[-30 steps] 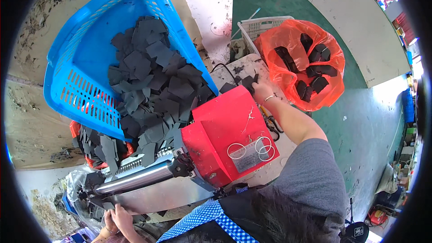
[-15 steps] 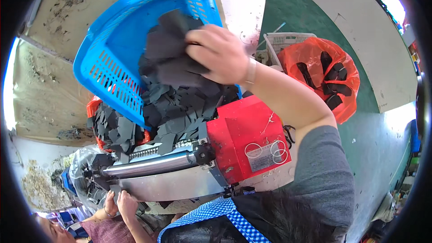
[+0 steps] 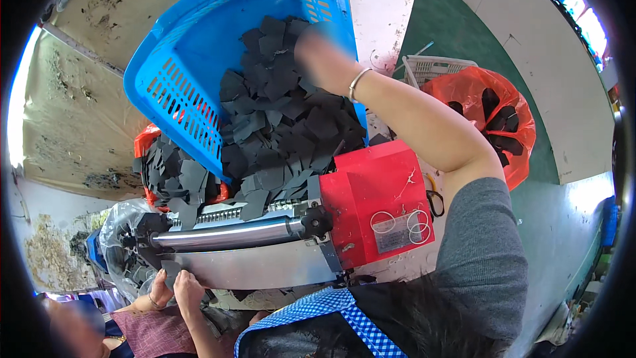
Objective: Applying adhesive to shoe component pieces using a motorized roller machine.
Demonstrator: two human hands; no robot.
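Note:
My right hand point(image 3: 324, 61), smeared by motion, is over the right side of a blue plastic basket point(image 3: 152, 46). Its fingers are too blurred to show whether they hold anything. Below and beside it, flat black cut pieces point(image 3: 278, 116) are heaped in the basket and spill from its near end towards a machine with a shiny metal roller point(image 3: 225, 235). My left hand does not show. At the lower left, a co-worker's hands point(image 3: 188, 290) hold a small dark piece point(image 3: 171, 270) by the machine's metal front plate point(image 3: 258, 269).
A red machine housing point(image 3: 377, 199) with white rings on it stands right of the roller. Further right, a red plastic bag point(image 3: 450, 83) holding black parts sits by a white crate point(image 3: 430, 66). More black pieces point(image 3: 175, 176) lie left of the basket.
The bunch of black pieces that was in my right hand is no longer seen there; pieces lie spread in the basket. My hand has shifted slightly right within the view.

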